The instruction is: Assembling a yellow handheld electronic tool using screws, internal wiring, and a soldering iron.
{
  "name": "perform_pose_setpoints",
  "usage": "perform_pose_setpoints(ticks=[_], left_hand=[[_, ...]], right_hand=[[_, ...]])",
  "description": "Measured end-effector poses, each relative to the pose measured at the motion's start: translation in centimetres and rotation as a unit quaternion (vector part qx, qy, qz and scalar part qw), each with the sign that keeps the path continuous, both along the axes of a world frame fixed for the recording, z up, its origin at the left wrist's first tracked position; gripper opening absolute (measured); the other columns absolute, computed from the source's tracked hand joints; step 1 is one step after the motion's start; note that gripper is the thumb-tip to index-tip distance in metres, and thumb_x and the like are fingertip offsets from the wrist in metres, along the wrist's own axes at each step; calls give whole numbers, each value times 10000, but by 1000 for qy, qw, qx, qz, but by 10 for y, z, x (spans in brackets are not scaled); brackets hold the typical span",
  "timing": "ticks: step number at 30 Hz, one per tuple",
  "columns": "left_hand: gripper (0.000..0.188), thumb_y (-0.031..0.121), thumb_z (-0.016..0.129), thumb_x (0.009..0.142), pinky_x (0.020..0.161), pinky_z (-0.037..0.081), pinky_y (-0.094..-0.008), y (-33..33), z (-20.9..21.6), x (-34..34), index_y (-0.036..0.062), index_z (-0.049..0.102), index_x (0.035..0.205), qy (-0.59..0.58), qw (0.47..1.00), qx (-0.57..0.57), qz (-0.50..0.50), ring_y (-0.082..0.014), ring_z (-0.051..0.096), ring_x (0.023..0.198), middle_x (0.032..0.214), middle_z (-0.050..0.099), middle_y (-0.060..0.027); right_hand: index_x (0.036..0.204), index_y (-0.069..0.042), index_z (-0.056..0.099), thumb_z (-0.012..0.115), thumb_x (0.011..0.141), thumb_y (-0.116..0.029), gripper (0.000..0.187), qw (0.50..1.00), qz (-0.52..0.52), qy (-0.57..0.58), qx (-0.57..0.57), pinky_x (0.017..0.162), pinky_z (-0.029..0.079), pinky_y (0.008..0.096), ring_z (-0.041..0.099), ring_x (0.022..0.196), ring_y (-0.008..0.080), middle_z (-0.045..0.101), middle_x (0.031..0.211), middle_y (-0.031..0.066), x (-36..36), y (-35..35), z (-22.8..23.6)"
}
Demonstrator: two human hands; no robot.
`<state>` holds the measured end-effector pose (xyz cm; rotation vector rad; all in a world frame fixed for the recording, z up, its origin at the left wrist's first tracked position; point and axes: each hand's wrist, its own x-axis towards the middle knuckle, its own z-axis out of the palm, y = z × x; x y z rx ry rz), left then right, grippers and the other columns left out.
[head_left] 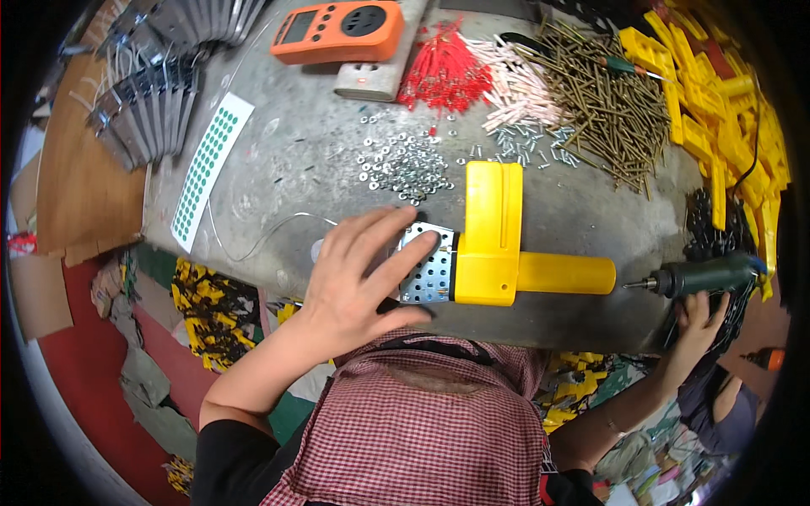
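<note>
My left hand (359,278) lies flat with fingers spread on the perforated metal plate (429,268) of a yellow handled tool (498,244) lying near the front edge of the grey worktable (295,160). The yellow handle (565,274) points right. My right hand (699,316) reaches up from below the table edge and grips a dark green electric screwdriver (704,274), whose bit points left at the end of the yellow handle, a small gap apart.
Loose washers (405,164), red and pink plugs (443,76), brass screws (599,97) and yellow plastic parts (717,110) cover the far table. An orange meter (337,29), a sheet of green dots (207,169) and stacked metal plates (148,110) sit at left.
</note>
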<state>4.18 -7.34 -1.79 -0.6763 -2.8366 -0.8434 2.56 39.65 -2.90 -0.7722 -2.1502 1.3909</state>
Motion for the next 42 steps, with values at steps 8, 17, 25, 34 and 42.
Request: perform_pose_setpoints(ticks=[8, 17, 25, 34, 42], left_hand=[[541, 494, 675, 794, 616, 504, -351, -10, 44, -6, 23, 669, 1060, 110, 989, 18, -92, -265, 670, 712, 847, 682, -116], [678, 494, 750, 697, 903, 460, -472, 3, 23, -10, 13, 617, 1156, 47, 995, -84, 10, -391, 597, 980, 1096, 629, -190], [673, 330, 765, 798, 1004, 384, -488, -15, -6, -8, 79, 509, 1367, 12, 998, -49, -39, -402, 467, 1206, 1360, 493, -172], [581, 251, 708, 843, 1042, 351, -510, -26, 1, -16, 70, 515, 1360, 54, 995, -70, -41, -424, 440, 1250, 1382, 466, -215], [527, 238, 668, 869, 1018, 372, -516, -20, 17, -4, 18, 528, 1327, 128, 989, -73, 11, -434, 484, 1203, 1335, 508, -238]], right_hand=[[968, -29, 667, 562, 894, -475, 464, 834, 419, 242, 267, 728, 500, 428, 635, 790, 296, 659, 873, 149, 4, -163, 60], [848, -57, 670, 700, 832, -141, 91, 877, 433, 53, 201, 659, 516, 358, 628, 726, 279, 646, 809, 98, -32, -201, 6], [848, -3, 675, 660, 858, -54, 54, 961, -26, 78, 263, 639, 501, 301, 621, 667, 183, 669, 791, 94, -45, -22, 87], [1000, -64, 712, 735, 783, -239, 279, 857, -119, -236, 443, 821, 493, 391, 632, 941, 291, 662, 933, 131, -42, 174, 47], [1025, -33, 570, 593, 919, -222, 218, 908, -128, -16, 398, 789, 477, 455, 621, 906, 398, 648, 935, 200, -38, 194, 65]])
